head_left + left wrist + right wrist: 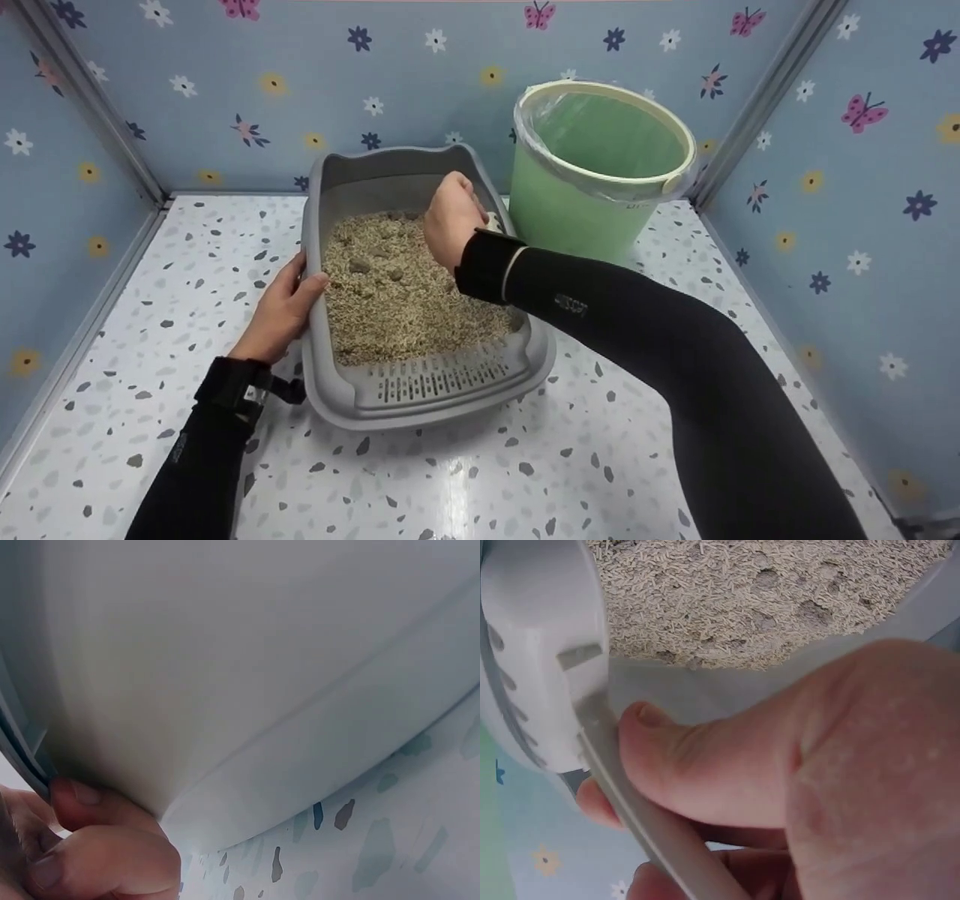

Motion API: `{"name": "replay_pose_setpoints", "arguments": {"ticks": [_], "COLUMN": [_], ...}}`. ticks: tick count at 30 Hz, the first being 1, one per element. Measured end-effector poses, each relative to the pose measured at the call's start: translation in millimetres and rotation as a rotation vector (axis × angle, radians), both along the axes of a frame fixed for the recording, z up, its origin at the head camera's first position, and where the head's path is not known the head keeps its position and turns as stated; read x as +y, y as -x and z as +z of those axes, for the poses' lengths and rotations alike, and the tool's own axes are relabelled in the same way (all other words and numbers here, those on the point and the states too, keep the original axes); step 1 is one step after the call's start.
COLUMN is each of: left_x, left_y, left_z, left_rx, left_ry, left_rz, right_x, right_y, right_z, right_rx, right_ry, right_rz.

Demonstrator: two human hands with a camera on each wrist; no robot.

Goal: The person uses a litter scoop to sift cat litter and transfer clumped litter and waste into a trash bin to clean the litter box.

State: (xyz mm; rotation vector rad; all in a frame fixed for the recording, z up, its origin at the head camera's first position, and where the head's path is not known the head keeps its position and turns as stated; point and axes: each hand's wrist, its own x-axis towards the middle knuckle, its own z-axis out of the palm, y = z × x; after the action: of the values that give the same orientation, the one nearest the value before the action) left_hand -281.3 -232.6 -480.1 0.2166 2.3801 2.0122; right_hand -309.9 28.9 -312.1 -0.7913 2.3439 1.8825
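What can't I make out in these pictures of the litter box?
Bottom inside the bin: head view, behind its near wall.
Most of the scoop: head view, behind the right hand.
Scoop's handle end: right wrist view, past the bottom edge.
Left hand, some fingertips: head view, behind the litter box.

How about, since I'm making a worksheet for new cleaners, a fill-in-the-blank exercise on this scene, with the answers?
1. The left hand grips the rim of the litter tray, whose color is ____.
2. The right hand holds the scoop by its ____.
3. In the head view, the green bin stands to the ____ of the litter tray.
4. Both sleeves are colored ____.

Missing words: gray; handle; right; black.
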Motion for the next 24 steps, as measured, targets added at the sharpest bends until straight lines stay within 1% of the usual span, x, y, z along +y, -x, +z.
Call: {"name": "replay_pose_setpoints", "arguments": {"ticks": [1,4,7,10,13,17,19,21,24], "left_x": [-0.2,-0.2,-0.6,-0.9,-0.5,-1.0,-1.4,-1.7,-1.5], "left_y": [0.6,1.4,1.0,0.0,-0.6,-0.5,-0.4,-0.4,-1.0], "left_z": [0.5,1.8,2.1,2.0,1.0,0.3,0.0,-0.2,-0.6], "left_rx": [-0.001,-0.01,-0.021,-0.025,-0.022,-0.009,-0.004,0.003,0.005], "left_ry": [0.005,0.015,0.02,0.019,0.02,0.028,0.028,0.029,0.026], "left_rz": [0.0,-0.001,-0.006,-0.001,-0.003,-0.008,-0.008,-0.009,-0.012], "right_x": [0,0,1,4,13,29,37,44,52], "right_y": [2.6,12.2,23.2,35.0,45.7,54.9,57.1,58.5,61.2], "right_z": [-1.6,-7.1,-12.2,-14.7,-13.1,-8.6,-8.6,-10.4,-13.4], "right_rx": [0.004,0.015,0.0,-0.047,-0.115,-0.166,-0.164,-0.157,-0.151], "right_ry": [-0.009,0.013,0.041,0.07,0.116,0.208,0.27,0.353,0.445], "right_rz": [-0.011,-0.062,-0.103,-0.122,-0.127,-0.09,-0.054,-0.011,0.024]}}
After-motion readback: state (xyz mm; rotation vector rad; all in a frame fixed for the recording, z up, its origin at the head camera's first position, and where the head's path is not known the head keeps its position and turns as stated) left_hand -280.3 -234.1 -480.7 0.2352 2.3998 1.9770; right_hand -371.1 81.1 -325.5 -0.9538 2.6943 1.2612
